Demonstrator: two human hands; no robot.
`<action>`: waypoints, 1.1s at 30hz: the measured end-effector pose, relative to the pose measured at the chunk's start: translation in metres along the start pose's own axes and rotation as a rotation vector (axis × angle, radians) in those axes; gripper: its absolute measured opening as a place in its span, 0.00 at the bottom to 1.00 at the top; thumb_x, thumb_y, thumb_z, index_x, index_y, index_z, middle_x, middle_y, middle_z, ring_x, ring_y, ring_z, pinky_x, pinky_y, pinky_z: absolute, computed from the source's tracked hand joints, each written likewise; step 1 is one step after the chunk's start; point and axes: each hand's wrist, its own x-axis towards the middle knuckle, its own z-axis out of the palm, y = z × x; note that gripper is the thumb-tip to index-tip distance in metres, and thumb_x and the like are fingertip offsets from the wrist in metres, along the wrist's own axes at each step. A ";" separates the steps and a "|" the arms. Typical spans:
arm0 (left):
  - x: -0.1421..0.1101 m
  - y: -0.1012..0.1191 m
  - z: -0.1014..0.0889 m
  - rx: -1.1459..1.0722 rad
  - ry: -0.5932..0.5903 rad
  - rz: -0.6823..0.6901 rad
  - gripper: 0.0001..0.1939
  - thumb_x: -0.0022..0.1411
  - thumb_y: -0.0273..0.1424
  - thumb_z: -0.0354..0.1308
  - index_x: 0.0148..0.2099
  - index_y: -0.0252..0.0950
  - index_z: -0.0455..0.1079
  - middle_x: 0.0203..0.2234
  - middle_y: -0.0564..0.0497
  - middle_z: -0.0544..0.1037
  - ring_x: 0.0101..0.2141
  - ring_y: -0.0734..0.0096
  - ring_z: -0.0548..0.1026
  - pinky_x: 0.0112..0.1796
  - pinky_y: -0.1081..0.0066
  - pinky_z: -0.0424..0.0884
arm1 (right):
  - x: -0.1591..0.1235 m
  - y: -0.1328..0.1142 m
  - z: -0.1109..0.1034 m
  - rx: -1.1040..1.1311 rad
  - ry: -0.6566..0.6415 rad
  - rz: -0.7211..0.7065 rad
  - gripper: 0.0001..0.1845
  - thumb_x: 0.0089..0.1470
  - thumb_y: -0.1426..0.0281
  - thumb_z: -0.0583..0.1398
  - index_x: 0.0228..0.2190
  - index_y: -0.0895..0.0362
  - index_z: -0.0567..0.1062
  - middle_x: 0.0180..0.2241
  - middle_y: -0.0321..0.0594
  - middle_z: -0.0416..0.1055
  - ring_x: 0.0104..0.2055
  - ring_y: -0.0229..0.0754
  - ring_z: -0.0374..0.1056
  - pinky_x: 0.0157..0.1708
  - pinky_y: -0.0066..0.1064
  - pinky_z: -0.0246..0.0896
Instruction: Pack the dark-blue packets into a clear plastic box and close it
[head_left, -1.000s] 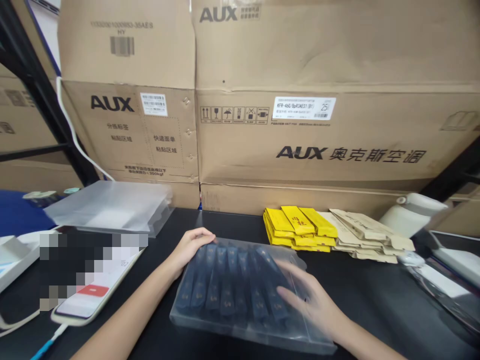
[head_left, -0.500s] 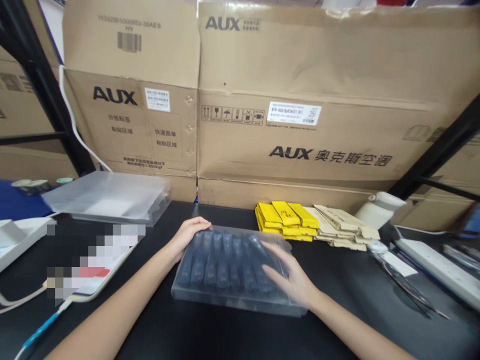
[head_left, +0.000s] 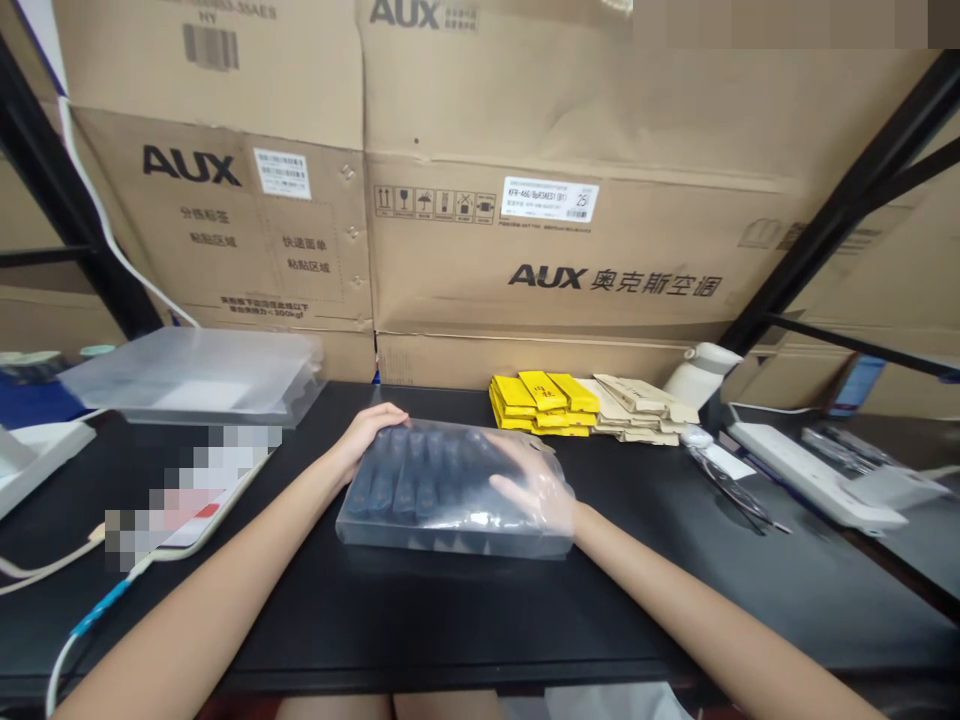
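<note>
A translucent plastic box point(head_left: 442, 540) rests on the black table. Inside it stands a row of several dark blue packets point(head_left: 397, 475). My left hand point(head_left: 369, 435) has its fingers curled over the box's far left corner and grips it. My right hand point(head_left: 525, 480) reaches in from the right end, under the clear plastic, fingers stretched out toward the packets. The plastic lies over that hand and blurs the packets near it, so I cannot tell whether it touches them.
Yellow packets point(head_left: 544, 402) and beige packets point(head_left: 637, 408) lie stacked behind the box, beside a white bottle point(head_left: 701, 378). Another translucent box point(head_left: 191, 375) and a charging phone point(head_left: 217, 520) are at left. A power strip point(head_left: 814, 475) is at right. Cardboard point(head_left: 450, 285) walls the back.
The whole view has shifted and tilted down, showing the table's front edge. My right hand has pushed further left inside the box, with the plastic now over it. My left hand keeps its grip.
</note>
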 end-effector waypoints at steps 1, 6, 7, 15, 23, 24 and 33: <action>0.000 0.000 0.000 -0.005 0.000 0.006 0.11 0.41 0.36 0.66 0.24 0.34 0.72 0.15 0.57 0.71 0.18 0.79 0.66 0.23 0.77 0.59 | 0.000 0.000 0.000 0.003 -0.009 -0.002 0.25 0.56 0.63 0.58 0.55 0.52 0.66 0.55 0.43 0.68 0.57 0.54 0.65 0.57 0.43 0.59; 0.000 0.000 0.000 0.012 0.042 0.061 0.11 0.40 0.36 0.66 0.22 0.34 0.72 0.16 0.57 0.71 0.20 0.78 0.66 0.24 0.76 0.60 | -0.002 0.003 -0.001 0.045 -0.017 0.033 0.21 0.54 0.61 0.58 0.49 0.53 0.70 0.49 0.46 0.71 0.52 0.57 0.67 0.51 0.47 0.63; 0.000 0.000 0.000 0.025 0.050 0.074 0.11 0.39 0.36 0.66 0.22 0.34 0.73 0.17 0.56 0.72 0.20 0.77 0.66 0.25 0.76 0.60 | -0.002 0.004 -0.002 0.044 -0.010 0.048 0.20 0.53 0.59 0.59 0.46 0.53 0.71 0.45 0.46 0.73 0.48 0.56 0.68 0.48 0.48 0.64; 0.001 0.001 -0.004 0.087 0.061 0.117 0.09 0.39 0.36 0.65 0.22 0.35 0.75 0.21 0.54 0.75 0.26 0.73 0.69 0.31 0.73 0.62 | -0.008 0.000 0.001 0.264 -0.065 0.084 0.14 0.51 0.59 0.61 0.27 0.55 0.65 0.25 0.34 0.63 0.28 0.39 0.61 0.29 0.32 0.60; 0.001 0.002 -0.006 0.178 0.048 0.183 0.09 0.40 0.38 0.64 0.21 0.36 0.75 0.24 0.52 0.77 0.30 0.68 0.71 0.35 0.70 0.64 | -0.008 -0.006 -0.025 0.540 -0.432 0.179 0.15 0.48 0.62 0.65 0.35 0.57 0.69 0.36 0.38 0.67 0.40 0.41 0.65 0.44 0.36 0.61; 0.001 0.001 -0.006 0.175 0.045 0.180 0.09 0.40 0.38 0.64 0.22 0.36 0.75 0.24 0.52 0.77 0.30 0.67 0.71 0.35 0.70 0.64 | -0.008 -0.006 -0.030 0.575 -0.499 0.188 0.19 0.46 0.62 0.66 0.38 0.57 0.69 0.39 0.39 0.67 0.43 0.42 0.65 0.48 0.37 0.60; 0.001 -0.001 -0.004 0.182 0.058 0.158 0.09 0.40 0.37 0.64 0.22 0.37 0.75 0.23 0.53 0.77 0.30 0.67 0.73 0.36 0.70 0.65 | -0.018 -0.019 -0.021 0.215 -0.380 0.166 0.38 0.33 0.57 0.72 0.44 0.56 0.65 0.45 0.43 0.66 0.47 0.47 0.64 0.48 0.38 0.60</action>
